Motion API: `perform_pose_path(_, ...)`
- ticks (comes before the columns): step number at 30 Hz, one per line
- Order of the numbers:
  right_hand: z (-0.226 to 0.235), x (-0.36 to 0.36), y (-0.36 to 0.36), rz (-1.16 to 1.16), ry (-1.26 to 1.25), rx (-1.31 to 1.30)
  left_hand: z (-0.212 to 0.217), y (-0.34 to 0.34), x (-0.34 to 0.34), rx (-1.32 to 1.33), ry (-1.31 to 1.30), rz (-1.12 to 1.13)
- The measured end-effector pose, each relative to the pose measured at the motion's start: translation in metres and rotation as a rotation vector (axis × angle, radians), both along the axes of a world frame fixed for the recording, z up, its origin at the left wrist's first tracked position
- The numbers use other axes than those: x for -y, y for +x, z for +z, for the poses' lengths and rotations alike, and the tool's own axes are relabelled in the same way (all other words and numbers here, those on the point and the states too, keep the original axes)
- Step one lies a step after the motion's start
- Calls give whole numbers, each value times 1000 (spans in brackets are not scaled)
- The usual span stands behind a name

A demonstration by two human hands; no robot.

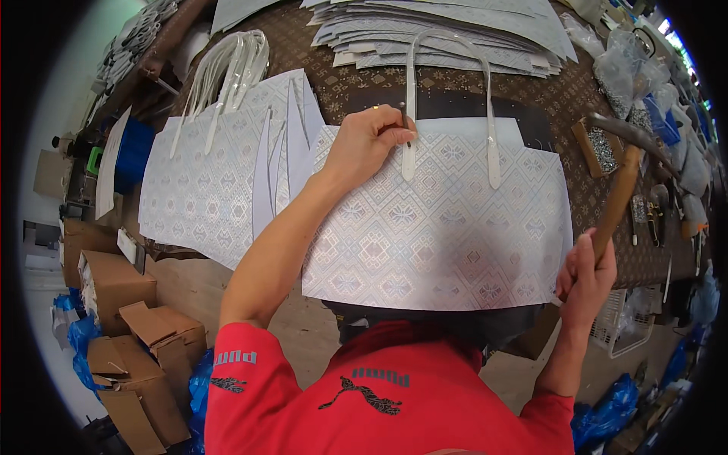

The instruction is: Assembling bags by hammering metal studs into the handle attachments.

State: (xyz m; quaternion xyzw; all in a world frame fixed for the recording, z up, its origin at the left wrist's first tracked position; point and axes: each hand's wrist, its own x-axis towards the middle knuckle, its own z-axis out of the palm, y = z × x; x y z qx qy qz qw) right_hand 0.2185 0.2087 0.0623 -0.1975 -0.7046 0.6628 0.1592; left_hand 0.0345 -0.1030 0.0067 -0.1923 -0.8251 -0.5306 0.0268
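Observation:
A pale patterned bag panel (447, 235) lies flat before me, with a whitish strap handle (491, 144) arched over its far edge. My left hand (365, 144) is closed in a pinch at the left end of this handle. Between its fingertips a short dark metal rod (407, 130) stands against the strap; its exact kind is hard to make out. At the panel's right edge my right hand (588, 277) grips a hammer (620, 193) by its wooden shaft. The hammer head is raised, away from the rod.
Left of the panel lies a pile of similar panels (205, 182) with handles. Flat patterned sheets (447, 38) are stacked at the back. A small box of metal pieces (599, 148) and plastic bags (622, 68) stand at right. Cardboard boxes (136, 364) sit on the floor at left.

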Motion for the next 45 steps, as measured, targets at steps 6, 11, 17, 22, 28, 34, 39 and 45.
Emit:
perform_pose_path(6,3,22,-19,256,172,28,5,4,1,-68,-84,-24)
perform_pose_path(11,59,42,-38,320,520,-121,2,3,3,-111,-80,-20)
perform_pose_path(17,58,85,-61,199,331,-180,-2,2,-1,-173,-72,-60)
perform_pose_path(22,45,51,-75,705,933,-95,-11,8,-3,-264,-139,21)
perform_pose_path(28,73,51,-27,410,361,69,8,5,5,-35,199,30)
perform_pose_path(34,51,43,-14,389,348,131,5,27,10,39,22,-41)
perform_pose_path(39,38,48,-16,451,337,168,2,26,9,1,1,-85)
perform_pose_path(45,33,54,-19,467,371,143,-6,25,9,-29,-13,-122)
